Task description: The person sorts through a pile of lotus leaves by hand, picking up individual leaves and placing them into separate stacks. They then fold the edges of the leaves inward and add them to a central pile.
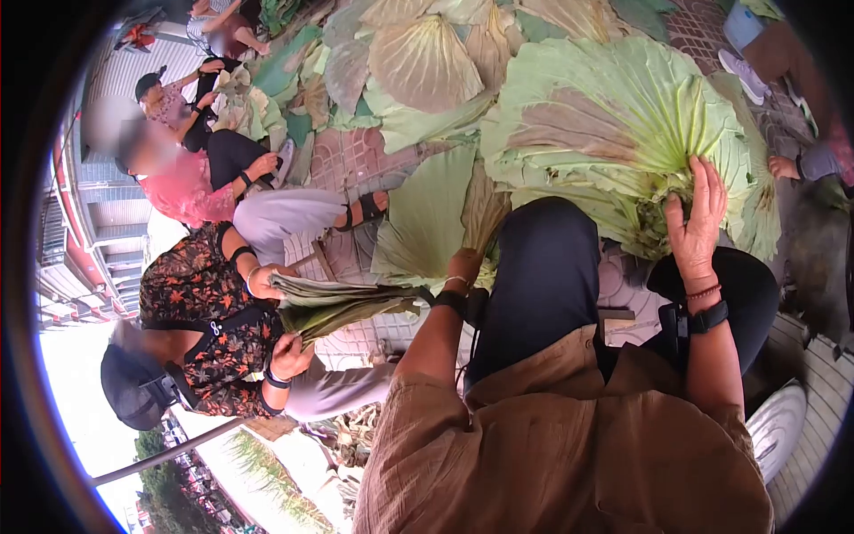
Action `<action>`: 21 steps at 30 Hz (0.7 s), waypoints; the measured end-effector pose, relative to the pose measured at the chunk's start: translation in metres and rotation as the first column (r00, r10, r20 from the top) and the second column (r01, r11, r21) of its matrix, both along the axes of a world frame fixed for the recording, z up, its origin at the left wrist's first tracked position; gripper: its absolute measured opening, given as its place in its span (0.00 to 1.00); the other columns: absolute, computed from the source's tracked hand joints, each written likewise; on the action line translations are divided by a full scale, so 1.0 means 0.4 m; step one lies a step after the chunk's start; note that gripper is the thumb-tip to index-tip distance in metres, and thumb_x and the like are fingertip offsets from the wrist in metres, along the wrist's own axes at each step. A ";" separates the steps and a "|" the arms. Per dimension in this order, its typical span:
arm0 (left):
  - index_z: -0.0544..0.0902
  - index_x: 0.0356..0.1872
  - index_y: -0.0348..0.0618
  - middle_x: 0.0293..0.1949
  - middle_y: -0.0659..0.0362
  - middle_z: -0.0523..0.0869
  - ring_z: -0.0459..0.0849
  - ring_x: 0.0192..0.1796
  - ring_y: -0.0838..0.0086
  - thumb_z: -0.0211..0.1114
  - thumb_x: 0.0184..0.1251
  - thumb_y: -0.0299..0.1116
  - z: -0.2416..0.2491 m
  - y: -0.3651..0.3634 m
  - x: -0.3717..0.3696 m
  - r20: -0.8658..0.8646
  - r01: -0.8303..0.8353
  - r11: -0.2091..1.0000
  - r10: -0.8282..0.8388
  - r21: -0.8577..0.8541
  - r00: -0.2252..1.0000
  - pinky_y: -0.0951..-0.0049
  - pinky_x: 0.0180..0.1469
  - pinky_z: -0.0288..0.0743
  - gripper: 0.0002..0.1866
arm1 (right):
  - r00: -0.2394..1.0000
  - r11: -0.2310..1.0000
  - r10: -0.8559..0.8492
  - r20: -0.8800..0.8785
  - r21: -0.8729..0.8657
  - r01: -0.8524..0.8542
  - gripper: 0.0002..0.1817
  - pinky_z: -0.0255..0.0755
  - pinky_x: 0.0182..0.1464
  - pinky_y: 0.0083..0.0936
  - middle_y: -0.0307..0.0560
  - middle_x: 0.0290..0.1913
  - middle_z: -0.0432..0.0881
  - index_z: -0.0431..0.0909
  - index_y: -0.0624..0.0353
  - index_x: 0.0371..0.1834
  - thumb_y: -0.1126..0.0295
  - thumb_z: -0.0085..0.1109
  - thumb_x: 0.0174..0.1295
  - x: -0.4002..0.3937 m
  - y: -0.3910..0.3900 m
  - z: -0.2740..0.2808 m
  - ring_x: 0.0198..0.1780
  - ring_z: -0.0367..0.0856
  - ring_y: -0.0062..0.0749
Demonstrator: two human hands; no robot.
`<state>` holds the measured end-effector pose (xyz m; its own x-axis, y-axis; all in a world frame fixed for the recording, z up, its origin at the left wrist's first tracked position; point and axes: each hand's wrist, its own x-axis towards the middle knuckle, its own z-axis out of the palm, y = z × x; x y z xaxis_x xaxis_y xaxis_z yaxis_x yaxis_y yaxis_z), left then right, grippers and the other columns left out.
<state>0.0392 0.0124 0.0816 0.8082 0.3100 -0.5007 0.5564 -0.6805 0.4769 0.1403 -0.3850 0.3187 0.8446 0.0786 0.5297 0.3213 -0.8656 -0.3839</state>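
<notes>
My left hand (463,266) is closed on the edge of a large lotus leaf (425,214), green with a browned side, spread out beyond my left knee. My right hand (699,212) lies against a thick stack of big lotus leaves (605,116) above my right knee. Its fingers are stretched out flat over the gathered, crumpled stem end, and the thumb stands apart. The top leaf of the stack is pale green with a wide brown patch. Whatever lies under my right palm is hidden.
At left, a person in a leaf-patterned shirt (209,298) holds a folded leaf bundle (342,307) close to my left arm. More people sit behind. Loose leaves (427,62) cover the paving ahead. A person's hand (785,169) shows at the far right.
</notes>
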 end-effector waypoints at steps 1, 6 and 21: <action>0.81 0.39 0.44 0.40 0.46 0.83 0.81 0.44 0.51 0.63 0.54 0.40 0.015 -0.028 -0.008 0.023 -0.063 0.997 0.062 0.050 0.998 0.56 0.48 0.74 0.14 | 1.000 1.000 0.005 0.019 -0.003 -0.005 0.31 0.50 0.68 0.41 0.54 0.62 0.67 0.63 0.58 0.65 0.71 0.53 0.54 0.003 -0.001 -0.006 0.65 0.61 0.48; 0.76 0.42 0.48 0.43 0.49 0.77 0.77 0.47 0.49 0.72 0.48 0.43 0.015 -0.083 -0.021 0.175 -0.056 0.972 0.015 0.230 0.984 0.54 0.48 0.73 0.22 | 1.000 1.000 0.011 0.005 -0.004 -0.011 0.30 0.51 0.67 0.41 0.55 0.62 0.67 0.64 0.60 0.64 0.71 0.53 0.54 0.006 0.008 -0.012 0.65 0.62 0.49; 0.74 0.45 0.47 0.50 0.54 0.75 0.74 0.55 0.57 0.67 0.54 0.45 0.066 -0.084 0.008 -0.079 0.062 0.892 -0.030 0.447 0.996 0.56 0.51 0.72 0.21 | 1.000 1.000 -0.011 0.027 -0.029 0.012 0.30 0.50 0.68 0.43 0.56 0.63 0.66 0.64 0.61 0.64 0.68 0.53 0.55 0.011 0.003 -0.025 0.65 0.61 0.50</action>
